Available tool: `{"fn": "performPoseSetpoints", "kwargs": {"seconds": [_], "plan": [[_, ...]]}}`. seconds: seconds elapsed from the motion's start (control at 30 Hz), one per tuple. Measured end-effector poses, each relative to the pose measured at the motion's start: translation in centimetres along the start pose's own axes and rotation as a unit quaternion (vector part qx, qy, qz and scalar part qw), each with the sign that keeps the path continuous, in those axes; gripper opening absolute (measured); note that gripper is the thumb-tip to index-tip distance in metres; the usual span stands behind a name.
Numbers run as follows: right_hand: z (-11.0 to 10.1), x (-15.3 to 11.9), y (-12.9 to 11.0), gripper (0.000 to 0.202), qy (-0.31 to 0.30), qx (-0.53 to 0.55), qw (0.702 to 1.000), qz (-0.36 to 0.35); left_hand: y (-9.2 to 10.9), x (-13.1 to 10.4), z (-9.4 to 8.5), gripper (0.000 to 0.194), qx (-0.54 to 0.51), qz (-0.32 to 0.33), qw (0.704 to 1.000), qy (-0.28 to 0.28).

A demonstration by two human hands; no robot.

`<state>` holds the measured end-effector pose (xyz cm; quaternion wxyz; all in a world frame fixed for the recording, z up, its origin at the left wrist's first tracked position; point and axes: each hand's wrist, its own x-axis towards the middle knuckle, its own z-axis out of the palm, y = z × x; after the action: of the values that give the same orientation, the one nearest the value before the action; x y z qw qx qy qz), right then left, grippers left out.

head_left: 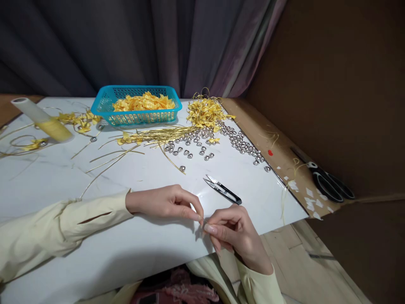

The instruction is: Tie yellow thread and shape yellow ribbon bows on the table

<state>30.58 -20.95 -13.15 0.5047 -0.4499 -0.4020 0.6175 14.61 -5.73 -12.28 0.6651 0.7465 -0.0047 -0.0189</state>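
Two hands pinching one thin strand (205, 221), one blue basket (136, 116) beyond

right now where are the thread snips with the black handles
The black-handled thread snips lie on the white tabletop in the head view, just beyond the right hand, below the silver beads.

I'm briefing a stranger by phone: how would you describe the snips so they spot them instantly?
On the white table, look from the blue basket toward the right hand. Just beyond that hand lie the small dark snips: slim, without finger loops, unlike the big scissors on the cardboard.
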Motion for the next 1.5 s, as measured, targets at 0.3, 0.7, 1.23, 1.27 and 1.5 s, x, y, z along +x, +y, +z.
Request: {"fn": "performPoseSetpoints", "kwargs": {"seconds": [0.3,0.7,1.23,1.27,1.5], "plan": [[0.05,0.05,-0.01,0.024,0.002,-0.012,1.0,0.001,0.16,-0.04,-0.01,0.027,0.01,-0.004,1.0,0.001],[0.13,-0.04,0.0,0.027,0.013,-0.031,0.999,0.018,0.11,-0.04,0.02,0.024,0.013,-0.001,1.0,0.005],[0.34,0.07,-0.39,0.03,0.024,-0.047,0.998,0.02,0.2,-0.08,-0.01,0.024,0.019,-0.005,1.0,0.008],[0.36,0.08,-0.37,0.031,0.027,-0.046,0.998,0.02,0.21,-0.08,0.01,0.024,0.02,-0.004,1.0,0.009],[0.4,-0.01,-0.07,0.03,0.047,-0.044,0.998,0.026,0.16,-0.18,0.18,0.023,0.036,-0.012,0.999,0.023]]}}
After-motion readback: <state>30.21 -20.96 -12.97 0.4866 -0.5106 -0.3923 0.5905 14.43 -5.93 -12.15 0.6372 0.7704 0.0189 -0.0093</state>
